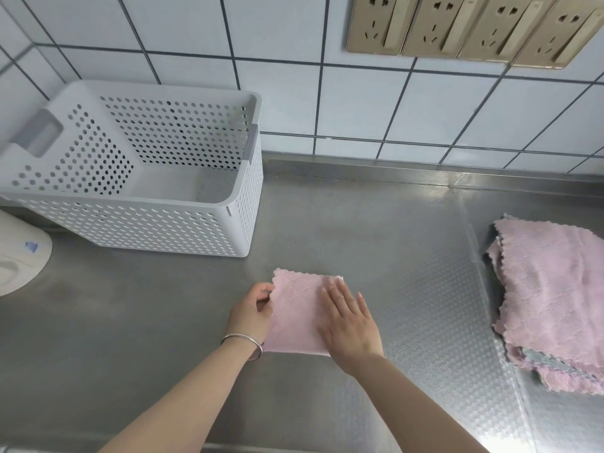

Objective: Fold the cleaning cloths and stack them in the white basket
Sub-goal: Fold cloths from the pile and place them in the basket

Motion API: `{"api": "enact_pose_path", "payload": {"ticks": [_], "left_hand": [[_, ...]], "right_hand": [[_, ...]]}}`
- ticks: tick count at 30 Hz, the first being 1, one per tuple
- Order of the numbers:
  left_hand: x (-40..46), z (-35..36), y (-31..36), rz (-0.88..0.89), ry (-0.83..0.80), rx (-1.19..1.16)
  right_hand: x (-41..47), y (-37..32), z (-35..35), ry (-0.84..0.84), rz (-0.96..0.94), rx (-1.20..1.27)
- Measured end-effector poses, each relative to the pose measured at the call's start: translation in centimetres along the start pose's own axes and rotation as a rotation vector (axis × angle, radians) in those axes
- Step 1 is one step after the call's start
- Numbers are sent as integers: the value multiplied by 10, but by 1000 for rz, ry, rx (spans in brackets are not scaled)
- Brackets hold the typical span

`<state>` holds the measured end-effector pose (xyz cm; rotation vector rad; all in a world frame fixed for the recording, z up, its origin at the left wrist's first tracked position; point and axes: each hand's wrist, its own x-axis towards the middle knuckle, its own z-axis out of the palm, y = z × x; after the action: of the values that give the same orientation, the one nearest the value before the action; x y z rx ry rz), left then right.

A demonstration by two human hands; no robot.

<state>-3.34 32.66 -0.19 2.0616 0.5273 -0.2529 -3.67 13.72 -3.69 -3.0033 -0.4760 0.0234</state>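
A folded pink cleaning cloth [295, 308] lies on the steel counter in the lower middle. My left hand [251, 310] pinches its left edge between thumb and fingers. My right hand [348, 325] rests flat on the cloth's right side with its fingers spread. The white perforated basket [140, 220] stands at the back left against the tiled wall, and nothing shows inside it. A pile of unfolded pink cloths [552, 292] lies at the right edge, with a grey cloth partly showing underneath.
A white rounded object [19, 256] sits at the left edge beside the basket. Gold wall sockets [470, 24] are mounted on the tiles at the top right. The counter's right part has an embossed dotted surface [434, 289].
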Motion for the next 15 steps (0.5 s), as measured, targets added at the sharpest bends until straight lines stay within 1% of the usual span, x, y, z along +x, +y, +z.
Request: {"api": "enact_pose_path", "payload": {"ticks": [2, 7, 12, 15], "left_hand": [[1, -1, -2, 13, -48, 45], [3, -6, -13, 63, -159, 51], [6, -5, -19, 112, -180, 67], [5, -3, -22, 145, -162, 90]], "right_hand": [[-1, 1, 5, -20, 21, 8], [-2, 8, 6, -38, 5, -16], [-2, 8, 4, -55, 2, -1], [-3, 5, 4, -61, 13, -4]]}}
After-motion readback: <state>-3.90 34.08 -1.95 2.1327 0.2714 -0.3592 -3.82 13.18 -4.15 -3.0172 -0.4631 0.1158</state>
